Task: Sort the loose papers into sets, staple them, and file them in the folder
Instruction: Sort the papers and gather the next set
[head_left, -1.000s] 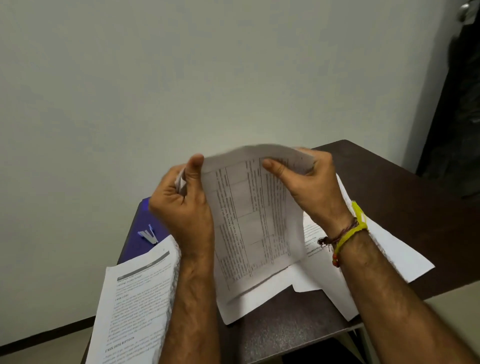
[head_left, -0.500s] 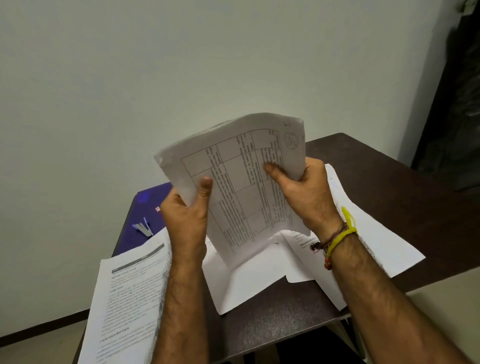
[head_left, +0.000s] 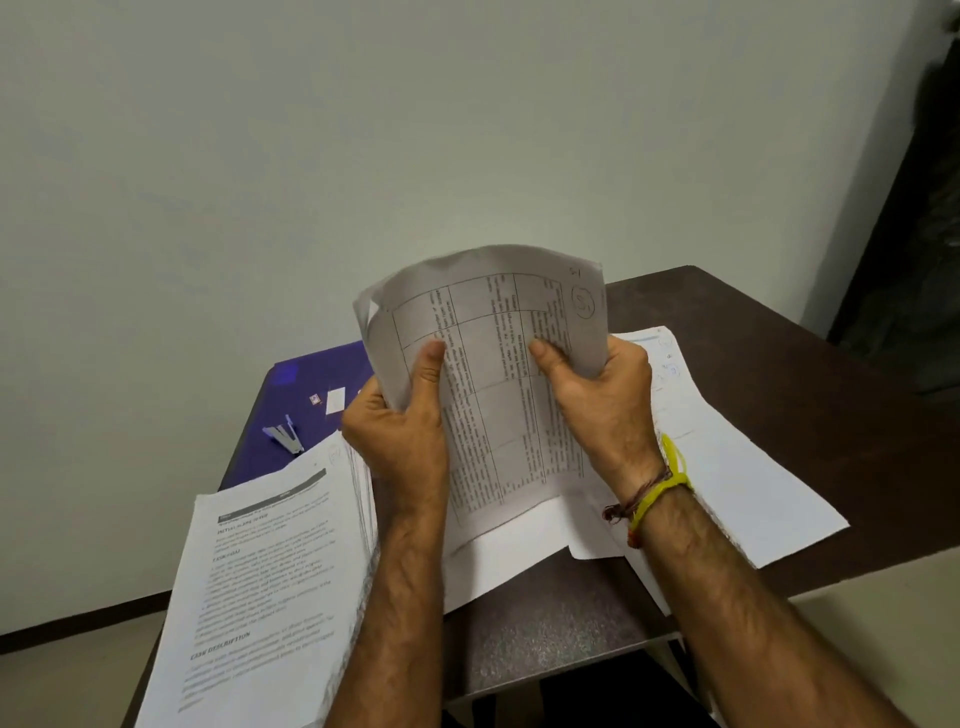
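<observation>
Two hands hold one set of papers upright in the middle of the frame, above the near part of the table. The left hand grips the set's left edge, thumb pressed on the printed face and fingers curled behind. The right hand grips the right side the same way, thumb on the front. The top sheet shows a printed grid of text and a circled handwritten mark near its upper right corner; its top edge bows backward, and a second sheet peeks out at the upper left corner. A yellow band and thin threads circle the right wrist.

Below the held set, more loose sheets lie spread on the dark table, reaching toward the right of the frame, one of them hanging over the near edge. At lower left lies a thick printed stack with headings, its lower end past the table's edge. Behind it, at centre left, a blue folder lies flat with a small stapler on it, well apart from the hands, beside a small white label.

A plain pale wall fills the upper frame, with something dark at the far right edge.
</observation>
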